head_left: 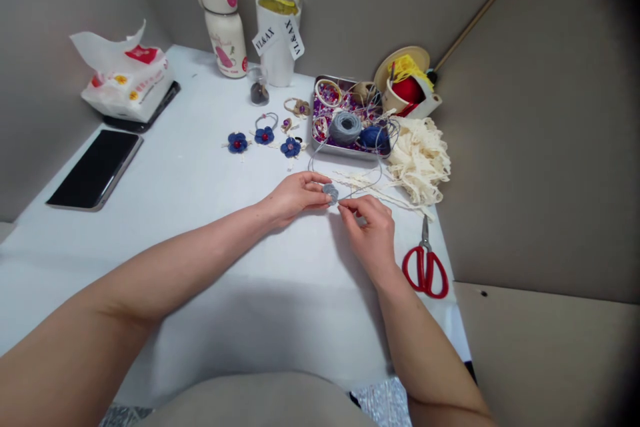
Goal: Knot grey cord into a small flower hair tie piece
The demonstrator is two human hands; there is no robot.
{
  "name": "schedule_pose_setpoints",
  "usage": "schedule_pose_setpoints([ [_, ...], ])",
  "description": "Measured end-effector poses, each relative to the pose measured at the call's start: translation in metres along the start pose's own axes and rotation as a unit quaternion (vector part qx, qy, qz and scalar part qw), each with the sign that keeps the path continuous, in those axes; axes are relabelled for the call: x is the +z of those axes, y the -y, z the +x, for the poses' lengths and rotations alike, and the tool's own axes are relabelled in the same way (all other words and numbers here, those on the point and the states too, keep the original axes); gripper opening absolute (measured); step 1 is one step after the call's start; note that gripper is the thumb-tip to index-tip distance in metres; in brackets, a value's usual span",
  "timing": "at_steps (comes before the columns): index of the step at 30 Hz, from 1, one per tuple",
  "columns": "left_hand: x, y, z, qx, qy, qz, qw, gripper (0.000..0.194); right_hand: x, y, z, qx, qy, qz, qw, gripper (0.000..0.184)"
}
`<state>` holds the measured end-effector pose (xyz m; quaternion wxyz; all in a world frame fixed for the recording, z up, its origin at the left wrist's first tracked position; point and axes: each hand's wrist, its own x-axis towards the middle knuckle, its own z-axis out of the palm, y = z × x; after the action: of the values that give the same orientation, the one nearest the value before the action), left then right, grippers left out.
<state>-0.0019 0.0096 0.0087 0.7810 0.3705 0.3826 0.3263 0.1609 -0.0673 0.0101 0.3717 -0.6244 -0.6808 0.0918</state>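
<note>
Between the fingers of my left hand (303, 197) is a small round grey coil of cord (331, 193), pinched near the table's middle. Just right of it, my right hand (370, 223) is closed in a pinch on the thin grey cord (373, 184). That cord loops up toward a metal tray (350, 154), where a grey cord spool (345, 127) sits beside a blue cord ball (373, 137). Cream lace strips (385, 197) lie just beyond my right hand. Red-handled scissors (425, 267) rest to its right.
Finished blue flowers (264, 135) lie left of the tray. A lace bundle (420, 160) and a tilted cup (397, 97) stand at right. Behind are a bottle (225, 37) and a white container (277, 53). A phone (95, 170) and tissue pack (130, 87) lie left.
</note>
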Motion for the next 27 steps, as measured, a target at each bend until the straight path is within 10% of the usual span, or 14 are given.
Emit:
schedule_pose_setpoints([
  [27,-0.0043,-0.0025,0.0031,-0.044,-0.01,-0.052,0.998,0.032,0.0007,-0.0013,-0.0022,-0.024,-0.015,-0.018,0.999,0.009],
])
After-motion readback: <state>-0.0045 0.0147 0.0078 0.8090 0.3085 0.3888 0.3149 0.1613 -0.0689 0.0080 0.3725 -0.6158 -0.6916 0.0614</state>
